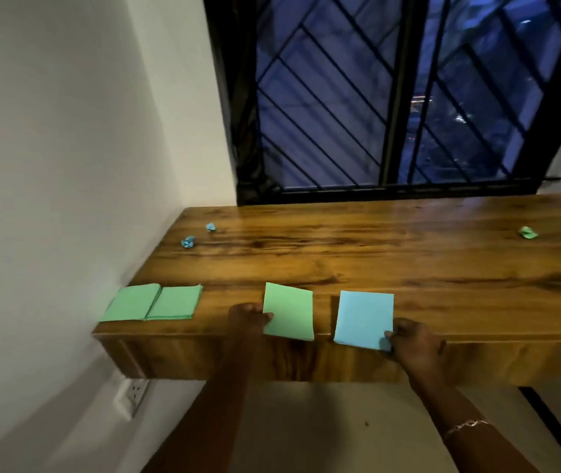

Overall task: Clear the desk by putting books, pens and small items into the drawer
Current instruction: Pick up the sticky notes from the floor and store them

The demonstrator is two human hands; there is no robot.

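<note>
L hand (248,319) pinches the left edge of a green sheet (288,310), thumb on top, at the front edge of the desk (374,254). R hand (415,343) pinches the near right corner of a blue sheet (364,319) just beside it; both sheets overhang the front edge. Far left, an open green pad (152,302) lies flat near the wall. Back-left sit a blue paper ball (188,241) and a smaller blue ball (210,227); a green paper ball (528,232) sits far right. Bracelet (465,426) on the R wrist.

A green sheet (288,310) and a blue sheet (363,319) lie side by side, overhanging the wooden desk's (408,261) front edge.
</note>
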